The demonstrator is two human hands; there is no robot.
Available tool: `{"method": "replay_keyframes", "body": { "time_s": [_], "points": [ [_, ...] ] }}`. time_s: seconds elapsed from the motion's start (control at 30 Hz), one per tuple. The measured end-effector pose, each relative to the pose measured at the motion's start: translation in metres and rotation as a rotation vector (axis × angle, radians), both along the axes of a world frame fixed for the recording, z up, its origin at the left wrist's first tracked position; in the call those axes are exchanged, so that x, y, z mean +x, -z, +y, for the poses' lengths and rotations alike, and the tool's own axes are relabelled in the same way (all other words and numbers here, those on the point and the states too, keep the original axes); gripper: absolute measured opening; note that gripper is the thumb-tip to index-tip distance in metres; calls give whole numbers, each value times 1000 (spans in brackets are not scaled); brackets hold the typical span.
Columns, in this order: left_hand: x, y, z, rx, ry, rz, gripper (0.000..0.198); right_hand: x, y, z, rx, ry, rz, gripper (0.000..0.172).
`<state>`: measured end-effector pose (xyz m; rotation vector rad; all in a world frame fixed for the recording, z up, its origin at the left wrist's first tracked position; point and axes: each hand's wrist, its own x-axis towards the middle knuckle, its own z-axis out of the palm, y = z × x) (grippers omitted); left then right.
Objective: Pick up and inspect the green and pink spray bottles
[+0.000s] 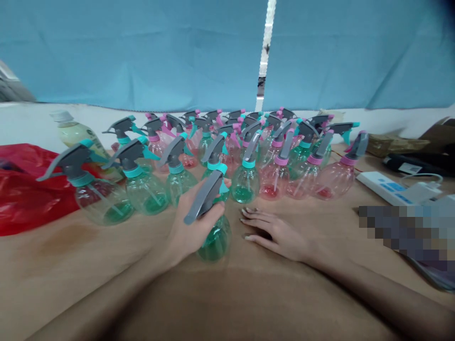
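My left hand (194, 227) is wrapped round the neck of a green spray bottle (214, 241) with a grey trigger head and turquoise collar. The fingers on its far side are partly hidden. My right hand (279, 232) lies palm down on the table (270, 293), fingers stretched to the left, holding nothing. Just beyond it stand a green spray bottle (245, 183) with a turquoise collar and a pink spray bottle (273, 182) with a pink collar. Left of my left hand is another green spray bottle (147, 192). The bottles' bases look darker green or red.
Several more spray bottles, green and pink, crowd the back of the table. At left are a red plastic bag (31, 194) and a tilted yellowish bottle (76, 135). A white power strip (386, 187) and a cardboard box (394, 144) lie at right. A blue cloth (142, 52) hangs behind.
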<state>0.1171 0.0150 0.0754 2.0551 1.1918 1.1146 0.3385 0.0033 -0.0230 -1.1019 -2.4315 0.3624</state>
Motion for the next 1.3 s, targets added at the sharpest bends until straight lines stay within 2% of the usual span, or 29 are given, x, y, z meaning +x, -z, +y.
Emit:
{"method": "replay_keyframes", "body": {
  "time_s": [0.43,0.6,0.87,1.3],
  "points": [
    [0,4,1,-38,-19,-6,26,1,2,1,7,-6,32,44],
    [0,5,2,-17,-27,0,15,1,3,1,12,-10,63,44],
    [1,4,2,-77,9,-29,21,0,1,1,7,-3,35,44],
    [2,0,-1,21,-16,9,26,0,2,1,10,-4,28,44]
  ]
}}
